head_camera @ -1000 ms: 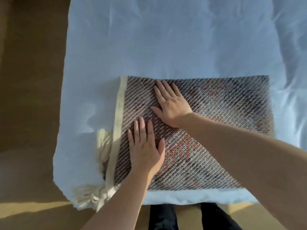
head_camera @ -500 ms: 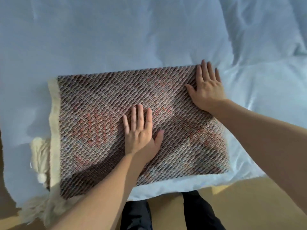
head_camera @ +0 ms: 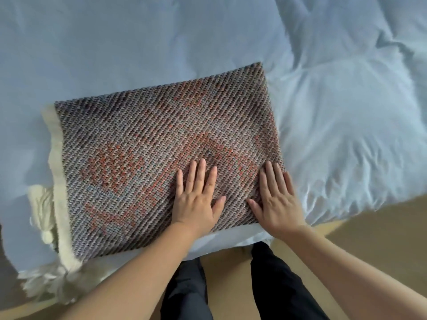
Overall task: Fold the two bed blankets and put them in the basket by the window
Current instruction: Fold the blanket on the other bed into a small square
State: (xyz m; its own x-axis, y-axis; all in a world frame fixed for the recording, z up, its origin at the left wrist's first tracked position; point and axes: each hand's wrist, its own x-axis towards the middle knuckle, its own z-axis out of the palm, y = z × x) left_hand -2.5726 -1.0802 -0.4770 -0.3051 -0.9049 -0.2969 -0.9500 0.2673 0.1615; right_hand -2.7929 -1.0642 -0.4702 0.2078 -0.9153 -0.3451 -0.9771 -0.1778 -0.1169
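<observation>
fringe [head_camera: 44, 282]: cream tassels, bunched up at the far left, spilling over the near edge of the bed
trim [head_camera: 56, 172]: pale cream band running down the left side of the blanket, fringe hanging off its lower end
blanket [head_camera: 147, 158]: folded into a thick rectangle, grey-brown diagonal weave with orange patches, lying flat on the bed near its front edge, slightly skewed so the right end sits farther back
left hand [head_camera: 196, 202]: flat on the blanket, palm down, fingers spread, grip released, nothing held, pressing on the lower right part of the weave
right hand [head_camera: 278, 202]: also flat and palm down just beside the left one, grip released too, resting right at the blanket's right edge, heel of the palm over the near corner
bed [head_camera: 346, 135]: light blue sheet, smooth on the left, rumpled and puffy to the right of the blanket
legs [head_camera: 272, 285]: dark trousers, down below between the two forearms
floor [head_camera: 388, 239]: tan, bottom right corner, past the edge of the bed
</observation>
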